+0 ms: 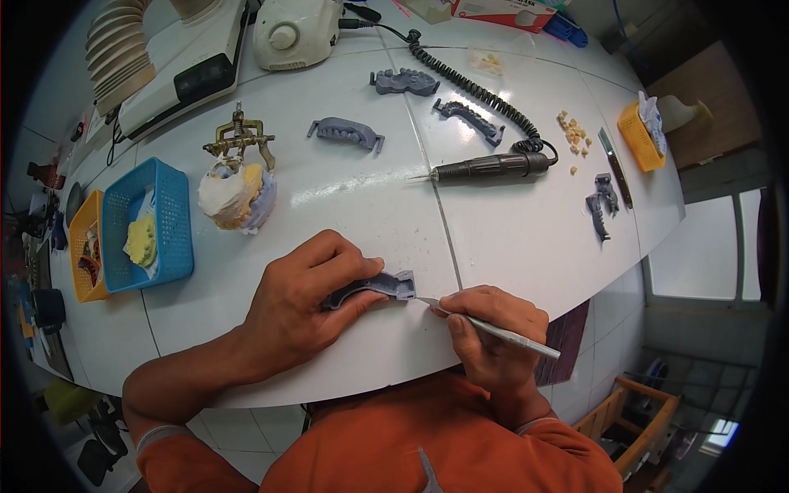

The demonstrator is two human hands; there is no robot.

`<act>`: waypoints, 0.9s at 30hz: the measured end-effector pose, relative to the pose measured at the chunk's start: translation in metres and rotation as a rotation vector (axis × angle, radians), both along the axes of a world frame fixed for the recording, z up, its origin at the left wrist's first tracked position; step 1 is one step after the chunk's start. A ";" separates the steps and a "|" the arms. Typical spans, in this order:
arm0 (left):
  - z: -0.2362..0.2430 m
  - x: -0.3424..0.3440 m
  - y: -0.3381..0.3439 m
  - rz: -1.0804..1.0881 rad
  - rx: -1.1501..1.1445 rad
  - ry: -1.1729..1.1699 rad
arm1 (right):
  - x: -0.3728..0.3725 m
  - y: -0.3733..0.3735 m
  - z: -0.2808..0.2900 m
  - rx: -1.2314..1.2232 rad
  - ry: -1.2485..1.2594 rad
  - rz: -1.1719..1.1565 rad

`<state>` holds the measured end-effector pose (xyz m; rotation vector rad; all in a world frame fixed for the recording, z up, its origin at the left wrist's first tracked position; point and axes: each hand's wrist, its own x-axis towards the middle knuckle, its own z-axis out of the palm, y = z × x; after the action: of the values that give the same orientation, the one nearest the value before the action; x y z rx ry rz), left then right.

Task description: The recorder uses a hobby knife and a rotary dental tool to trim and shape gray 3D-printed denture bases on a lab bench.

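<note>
My left hand (297,289) is closed on a curved grey dental model piece (401,285), pinching it low over the white table near its front edge. Between the fingers and thumb of my right hand (500,329) is a slim metal scalpel (526,342), held like a pen. Its tip points left and meets, or nearly meets, the right end of the piece; contact is too small to tell. Fine crumbs dot the table just beyond. Most of the piece's left part is hidden by my left fingers.
Beyond my hands lie a black rotary handpiece (485,168) with a coiled cord and more grey dental pieces (345,131). A brass articulator (238,135) with a plaster model stands left, beside a blue basket (177,193). Loose teeth (573,131) and a knife (616,168) are at right.
</note>
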<state>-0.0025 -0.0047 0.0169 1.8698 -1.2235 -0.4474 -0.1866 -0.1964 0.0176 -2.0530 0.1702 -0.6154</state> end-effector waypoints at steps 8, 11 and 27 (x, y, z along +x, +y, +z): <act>0.000 -0.001 0.000 -0.003 0.002 -0.019 | 0.001 0.001 -0.001 -0.035 -0.019 0.022; 0.001 -0.001 -0.001 -0.014 0.011 -0.007 | -0.003 0.000 -0.004 -0.007 -0.053 0.015; 0.000 0.001 -0.001 -0.014 -0.003 -0.011 | -0.003 0.000 -0.005 -0.006 -0.060 0.007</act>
<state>-0.0019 -0.0053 0.0171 1.8648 -1.2447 -0.4432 -0.1894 -0.1967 0.0129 -2.0377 0.1265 -0.6735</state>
